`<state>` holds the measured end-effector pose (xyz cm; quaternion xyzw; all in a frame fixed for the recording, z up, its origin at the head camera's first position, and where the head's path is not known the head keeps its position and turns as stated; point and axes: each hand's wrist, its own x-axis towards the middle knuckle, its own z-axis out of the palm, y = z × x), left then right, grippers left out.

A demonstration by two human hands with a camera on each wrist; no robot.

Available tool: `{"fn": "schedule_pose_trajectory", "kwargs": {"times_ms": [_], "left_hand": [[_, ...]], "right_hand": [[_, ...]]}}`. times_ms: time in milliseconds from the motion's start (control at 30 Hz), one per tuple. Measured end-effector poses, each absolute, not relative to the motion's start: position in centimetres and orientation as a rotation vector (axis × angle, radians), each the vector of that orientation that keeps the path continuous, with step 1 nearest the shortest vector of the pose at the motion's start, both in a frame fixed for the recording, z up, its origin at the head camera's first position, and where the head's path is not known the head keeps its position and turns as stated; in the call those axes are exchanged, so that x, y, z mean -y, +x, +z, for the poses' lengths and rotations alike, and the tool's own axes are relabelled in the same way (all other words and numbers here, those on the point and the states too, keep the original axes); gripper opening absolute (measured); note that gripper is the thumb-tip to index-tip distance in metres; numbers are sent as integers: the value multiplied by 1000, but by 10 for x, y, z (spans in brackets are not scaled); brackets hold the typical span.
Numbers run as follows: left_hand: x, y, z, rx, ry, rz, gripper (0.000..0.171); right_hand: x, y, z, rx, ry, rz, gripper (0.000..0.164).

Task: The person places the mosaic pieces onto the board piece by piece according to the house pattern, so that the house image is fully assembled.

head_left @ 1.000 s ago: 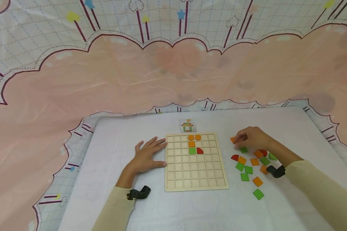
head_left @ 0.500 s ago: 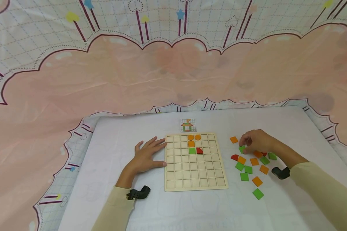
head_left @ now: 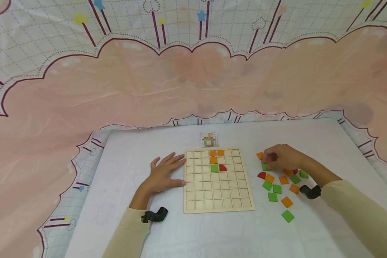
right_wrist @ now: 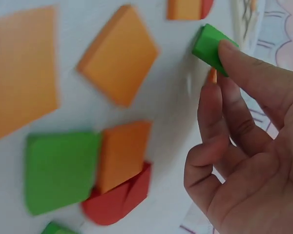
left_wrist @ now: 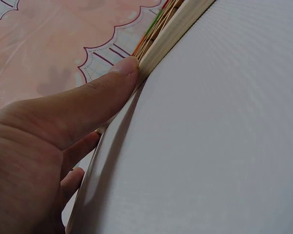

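My right hand (head_left: 278,157) is over the loose tiles on the table's right side. Its thumb and fingers pinch a green square tile (right_wrist: 212,46), part of which shows below the fingertips in the head view. An orange tile (head_left: 259,155) lies just left of that hand, partly covered by it. My left hand (head_left: 164,173) has its fingers spread, with fingertips and thumb touching the left edge of the wooden grid board (head_left: 219,197). Set in the board's upper cells are two orange round pieces (head_left: 213,153), an orange square (head_left: 214,160), a green square (head_left: 214,168) and a red quarter-circle (head_left: 222,167).
Several orange, green and red pieces lie scattered right of the board, among them a green square (head_left: 288,216) nearest the front and a red piece (head_left: 262,175). A small pattern card (head_left: 209,139) lies behind the board on the white table (head_left: 142,143).
My right hand let go of the orange tile, moved right to the green tile and now pinches it, shifted slightly back to the left. My left hand and the board stay put.
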<state>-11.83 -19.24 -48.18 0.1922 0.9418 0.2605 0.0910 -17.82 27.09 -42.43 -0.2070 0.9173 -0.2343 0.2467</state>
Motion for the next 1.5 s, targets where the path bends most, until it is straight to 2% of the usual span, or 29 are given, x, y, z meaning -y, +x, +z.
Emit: {"fn": "schedule_pose_trajectory", "kwargs": {"times_ms": [467, 900, 1500], "left_hand": [[194, -118, -482, -2795, 578, 794, 88], [195, -118, -485, -2802, 582, 785, 88], [194, -117, -485, -2819, 589, 773, 87]], "right_hand": [[-226, -188, -427, -2489, -727, -785, 10], [-167, -190, -437, -2334, -642, -1036, 11], [-138, -192, -437, -2385, -674, -1040, 9]]}}
